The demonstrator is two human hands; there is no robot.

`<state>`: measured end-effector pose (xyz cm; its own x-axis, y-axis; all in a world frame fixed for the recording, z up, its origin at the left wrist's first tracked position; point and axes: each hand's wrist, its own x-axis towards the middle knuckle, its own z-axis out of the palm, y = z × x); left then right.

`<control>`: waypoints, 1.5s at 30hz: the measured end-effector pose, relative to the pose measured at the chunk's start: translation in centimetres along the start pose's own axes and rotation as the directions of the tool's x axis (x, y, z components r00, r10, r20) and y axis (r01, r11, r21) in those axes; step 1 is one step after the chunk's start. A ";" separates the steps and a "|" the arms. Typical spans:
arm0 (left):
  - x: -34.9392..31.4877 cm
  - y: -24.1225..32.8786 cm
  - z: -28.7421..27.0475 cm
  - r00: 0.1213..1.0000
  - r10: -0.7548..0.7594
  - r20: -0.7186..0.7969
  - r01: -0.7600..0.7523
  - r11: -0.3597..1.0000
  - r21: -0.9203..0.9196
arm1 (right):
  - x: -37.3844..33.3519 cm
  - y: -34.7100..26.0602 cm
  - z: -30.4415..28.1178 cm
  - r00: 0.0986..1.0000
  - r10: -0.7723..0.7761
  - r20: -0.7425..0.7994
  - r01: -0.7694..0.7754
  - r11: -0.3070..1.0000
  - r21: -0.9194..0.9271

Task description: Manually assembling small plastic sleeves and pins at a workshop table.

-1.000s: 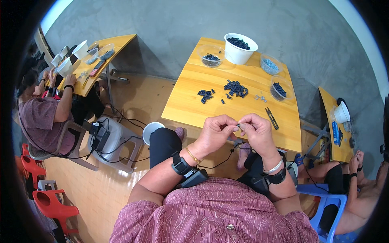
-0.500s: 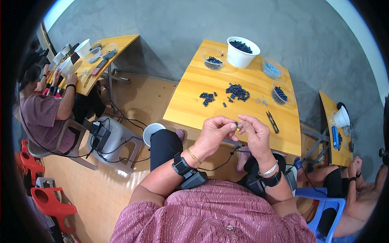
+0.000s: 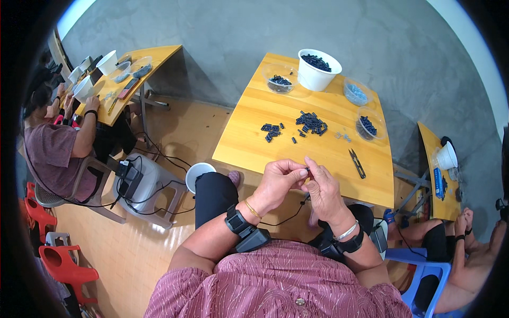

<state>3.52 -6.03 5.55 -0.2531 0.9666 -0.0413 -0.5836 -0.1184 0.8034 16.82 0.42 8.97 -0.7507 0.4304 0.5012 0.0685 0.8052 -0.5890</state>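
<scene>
— What does the person hold there, just above the near edge of the table [image 3: 254, 143]?

— A very small dark piece [image 3: 307, 169]. The left hand [image 3: 278, 183] and the right hand [image 3: 322, 190] meet around it, fingertips touching. Each grip is closed to a fine pinch on the piece; the other fingers are curled. I think both hands are needed because the piece is so small.

— Is a thread fixed to it?

— A thin dark cord [image 3: 289, 214] hangs below the hands, but I cannot tell if it joins the piece.

— And why are the hands raised, not resting on the table?

— I suppose to bring the piece nearer to the eyes. The hands are in front of the chest, apart from the wood.

— Where does the piece come from?

— Probably from the heap of dark pieces [image 3: 311, 123] in the middle of the table, with a smaller group [image 3: 272, 130] to its left. A white bucket [image 3: 317, 69] at the far edge is full of similar ones, so the stock is behind and the working portion is nearer.

— The snips [image 3: 357, 162]?

— They lie on the right, near the right hand, easy to take.
</scene>
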 end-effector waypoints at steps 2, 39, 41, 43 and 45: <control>0.2 -0.5 -0.5 1.000 0.004 0.005 -0.004 1.000 -0.009 | -0.3 0.8 0.7 1.000 -0.002 0.007 0.002 1.000 -0.014; 0.7 1.7 -2.2 0.997 0.076 0.029 -0.071 0.986 -0.151 | 4.2 4.6 -1.0 0.933 0.334 0.133 -0.354 0.794 0.495; 0.2 1.7 -1.2 0.993 0.096 0.062 -0.088 0.989 -0.115 | 3.1 3.8 -1.8 0.931 0.340 0.133 -0.348 0.715 0.606; -0.2 1.8 -0.3 0.989 0.116 0.092 -0.108 0.991 -0.080 | 2.3 3.1 -2.4 0.930 0.341 0.139 -0.334 0.623 0.707; -0.7 2.0 0.5 0.985 0.134 0.113 -0.132 0.991 -0.017 | 1.7 2.2 -2.5 0.918 0.359 0.170 -0.331 0.452 0.828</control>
<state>2.92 -6.83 7.44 -0.2401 0.9615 0.1335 -0.5577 -0.2492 0.7917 17.32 3.96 10.06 -0.7762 0.6147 0.1405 -0.2651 -0.1160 -0.9572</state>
